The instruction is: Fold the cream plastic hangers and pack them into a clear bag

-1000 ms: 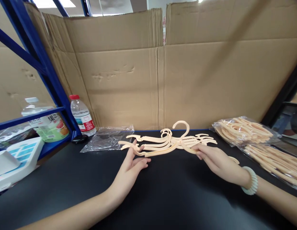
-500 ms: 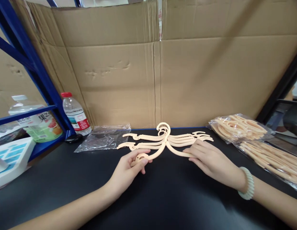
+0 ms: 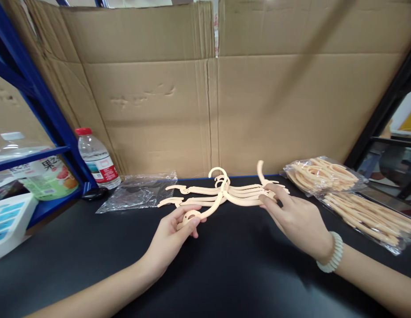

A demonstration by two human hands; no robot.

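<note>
A: What filled the frame, biggest first?

B: A wall of flattened brown cardboard sheets (image 3: 205, 97) ran across the whole upper half. Below it a matte black tabletop (image 3: 225, 274) took the lower half, and a blue metal shelf frame (image 3: 29, 88) stood at the upper left.

A: And on the table?

B: At the right edge lay clear plastic bags packed with cream plastic hangers (image 3: 351, 194). Left of centre lay a flat, empty clear plastic bag (image 3: 139, 192), and further left stood a clear water bottle with a red cap (image 3: 97, 159).

A: Where were the loose pieces?

B: A small stack of cream plastic hangers (image 3: 225, 194) lay at the centre, just in front of the cardboard, hooks pointing up.

A: The hands?

B: The left hand (image 3: 170, 236) had thumb and fingers closed on the round end of one hanger arm. The right hand (image 3: 296, 218), with a pale bead bracelet (image 3: 331, 258) on its wrist, pinched the stack's right end, one cream piece sticking up above its fingers.
</note>
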